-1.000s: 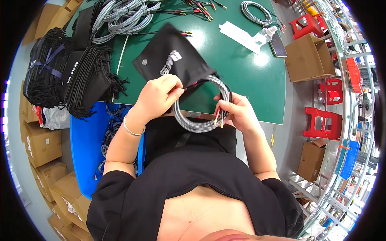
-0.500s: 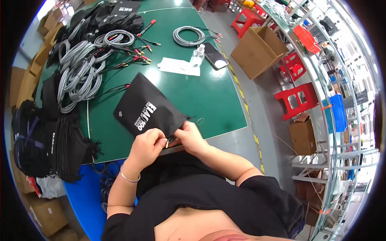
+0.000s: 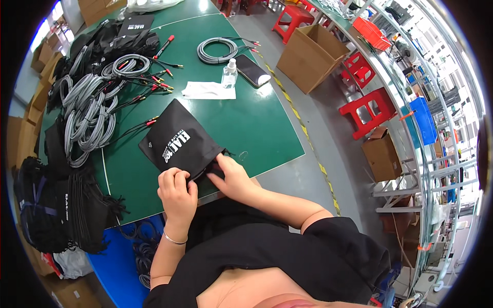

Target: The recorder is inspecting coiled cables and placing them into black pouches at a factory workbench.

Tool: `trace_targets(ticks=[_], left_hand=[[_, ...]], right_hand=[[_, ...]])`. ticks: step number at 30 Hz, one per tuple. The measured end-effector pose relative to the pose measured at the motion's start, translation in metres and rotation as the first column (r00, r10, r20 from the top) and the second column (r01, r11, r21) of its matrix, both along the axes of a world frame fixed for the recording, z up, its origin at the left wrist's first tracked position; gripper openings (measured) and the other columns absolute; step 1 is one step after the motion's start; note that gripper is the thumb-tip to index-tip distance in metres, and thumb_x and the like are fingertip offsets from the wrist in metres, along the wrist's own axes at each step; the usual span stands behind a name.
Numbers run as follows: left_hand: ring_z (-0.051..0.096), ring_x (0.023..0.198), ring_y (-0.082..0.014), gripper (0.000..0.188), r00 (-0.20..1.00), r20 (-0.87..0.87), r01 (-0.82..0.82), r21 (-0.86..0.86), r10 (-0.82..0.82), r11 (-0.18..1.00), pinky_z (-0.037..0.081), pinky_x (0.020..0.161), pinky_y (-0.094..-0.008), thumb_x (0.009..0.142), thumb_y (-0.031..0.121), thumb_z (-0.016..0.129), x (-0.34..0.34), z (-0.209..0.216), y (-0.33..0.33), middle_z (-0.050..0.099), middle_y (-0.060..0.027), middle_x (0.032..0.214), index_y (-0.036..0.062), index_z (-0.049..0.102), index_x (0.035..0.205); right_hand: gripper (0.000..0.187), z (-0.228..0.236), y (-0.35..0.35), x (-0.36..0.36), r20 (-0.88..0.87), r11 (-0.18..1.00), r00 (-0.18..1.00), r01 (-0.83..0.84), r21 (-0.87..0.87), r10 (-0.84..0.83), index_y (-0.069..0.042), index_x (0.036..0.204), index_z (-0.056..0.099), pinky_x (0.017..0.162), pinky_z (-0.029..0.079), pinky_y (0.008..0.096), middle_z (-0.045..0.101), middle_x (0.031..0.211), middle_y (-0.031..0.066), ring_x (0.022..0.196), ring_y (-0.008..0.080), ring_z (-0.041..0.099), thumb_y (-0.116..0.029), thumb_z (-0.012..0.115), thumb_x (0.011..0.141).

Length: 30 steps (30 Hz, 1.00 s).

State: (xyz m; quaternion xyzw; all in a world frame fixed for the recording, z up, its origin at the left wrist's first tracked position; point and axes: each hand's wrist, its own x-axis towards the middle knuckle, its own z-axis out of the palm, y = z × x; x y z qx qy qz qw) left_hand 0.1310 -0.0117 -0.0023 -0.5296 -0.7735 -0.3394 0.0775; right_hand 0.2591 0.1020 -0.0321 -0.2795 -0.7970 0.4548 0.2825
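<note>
A black fabric drawstring pouch [image 3: 179, 134] with white print lies flat on the table's near part, its mouth toward me. My left hand [image 3: 177, 194] is closed on the left side of the mouth, fingers curled over the fabric edge. On the right side of the mouth, my right hand [image 3: 233, 177] grips the edge, thumb below and fingertips partly hidden by the cloth. A short drawstring end shows beside my right fingers. What is inside the pouch cannot be seen. Past its left corner lie red-and-gold cable plugs [image 3: 150, 122].
Coiled grey cables [image 3: 90, 126] heap at the left of the green table [image 3: 257, 120]. Stacked black pouches [image 3: 77, 205] lie near left. Farther back are a single cable coil [image 3: 200, 51], spray bottle [image 3: 229, 74], white paper [image 3: 205, 91] and phone [image 3: 251, 70]. A blue bin [image 3: 115, 267] sits below.
The gold plug tip between my hands has gone out of sight. My left hand has moved from it to the pouch's edge, and the mouth looks wider. The whole view has shifted slightly.
</note>
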Motion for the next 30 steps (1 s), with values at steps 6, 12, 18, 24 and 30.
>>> trace_targets(ticks=[6, 12, 18, 24, 30], left_hand=[[0.055, 0.093, -0.032, 0.022, 0.996, 0.052, 0.067, 0.069, -0.07, 0.995, 0.045, 0.08, -0.0426, 0.071, -0.004, 0.063, -0.015, -0.013, -0.003, 0.058, -0.012, 0.095, 0.0032, 0.057, 0.09], [0.056, 0.09, -0.0335, 0.022, 0.985, 0.125, 0.112, 0.097, -0.123, 0.989, 0.046, 0.082, -0.0419, 0.069, -0.006, 0.064, -0.013, -0.013, -0.003, 0.059, -0.0133, 0.091, 0.0022, 0.058, 0.089], [0.056, 0.091, -0.0335, 0.03, 1.0, -0.022, 0.003, 0.074, -0.002, 0.997, 0.047, 0.081, -0.0416, 0.071, -0.003, 0.066, -0.01, -0.011, -0.008, 0.058, -0.0138, 0.09, 0.0035, 0.059, 0.099], [0.059, 0.074, -0.0288, 0.046, 0.961, 0.208, -0.155, -0.151, 0.184, 0.976, 0.048, 0.07, -0.036, 0.076, -0.004, 0.063, -0.019, -0.017, -0.03, 0.06, -0.0122, 0.082, 0.0054, 0.056, 0.121], [0.058, 0.067, -0.017, 0.046, 0.861, 0.471, -0.116, -0.184, 0.191, 0.976, 0.047, 0.065, -0.0301, 0.08, -0.005, 0.058, -0.031, -0.014, -0.043, 0.063, -0.0097, 0.08, 0.0042, 0.055, 0.125]], right_hand=[[0.053, -0.009, -0.002, 0.009, 0.104, 0.745, 0.983, -0.183, 0.642, 0.153, -0.008, 0.13, 0.055, 0.106, 0.038, 0.0456, 0.053, 0.13, 0.0114, 0.126, 0.0305, 0.046, -0.017, 0.071, 0.08], [0.044, 0.0, 0.01, -0.008, 0.382, 0.599, 0.895, -0.439, 0.67, 0.228, -0.011, 0.122, 0.06, 0.108, 0.027, 0.0546, 0.056, 0.127, 0.0033, 0.125, 0.0252, 0.046, -0.034, 0.065, 0.085], [0.037, -0.018, 0.017, -0.028, 0.371, 0.64, 0.891, -0.449, 0.623, 0.263, -0.013, 0.115, 0.063, 0.106, 0.028, 0.0552, 0.059, 0.119, 0.0017, 0.119, 0.0242, 0.05, -0.036, 0.064, 0.086], [0.033, -0.021, 0.018, -0.019, 0.312, 0.674, 0.915, -0.401, 0.621, 0.257, -0.013, 0.114, 0.064, 0.096, 0.041, 0.0463, 0.06, 0.119, 0.0035, 0.11, 0.0233, 0.056, -0.028, 0.067, 0.084], [0.036, -0.013, 0.015, 0.022, -0.159, 0.7, 0.954, -0.068, 0.711, 0.255, -0.011, 0.116, 0.063, 0.078, 0.051, 0.0377, 0.06, 0.12, 0.006, 0.087, 0.0242, 0.063, -0.015, 0.068, 0.081]])
